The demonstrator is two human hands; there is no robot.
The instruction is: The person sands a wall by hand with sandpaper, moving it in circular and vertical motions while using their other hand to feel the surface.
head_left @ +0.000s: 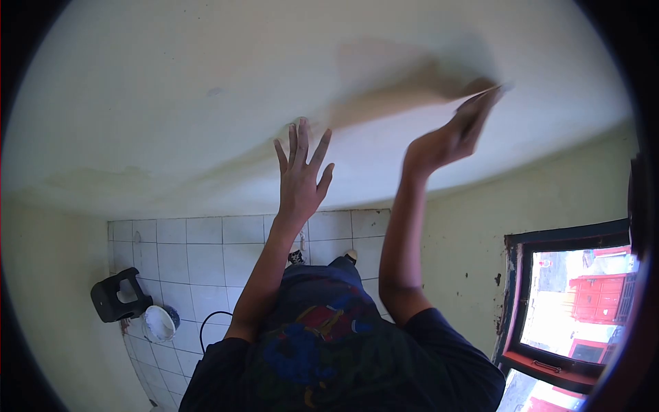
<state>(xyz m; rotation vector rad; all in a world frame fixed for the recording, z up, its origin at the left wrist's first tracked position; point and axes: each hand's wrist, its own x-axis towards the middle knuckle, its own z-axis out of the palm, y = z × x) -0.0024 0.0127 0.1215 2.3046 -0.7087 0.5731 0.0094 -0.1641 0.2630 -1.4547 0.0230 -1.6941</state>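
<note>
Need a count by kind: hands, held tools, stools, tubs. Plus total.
Hands: 2 (left hand, right hand)
Held tools: 1 (thin flat tool, blurred)
Stools: 1 (black stool)
Tubs: 1 (tub with white contents)
Total: 5

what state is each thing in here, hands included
left hand: open, fingers spread, up at the wall
right hand: raised, closed around a thin tool, blurred
thin tool: held by the wall, blurred
wall: pale, patchy
bucket: upright, white stuff inside
stool: looks upright, beside the bucket
window: daylight showing, open or shut unclear
</note>
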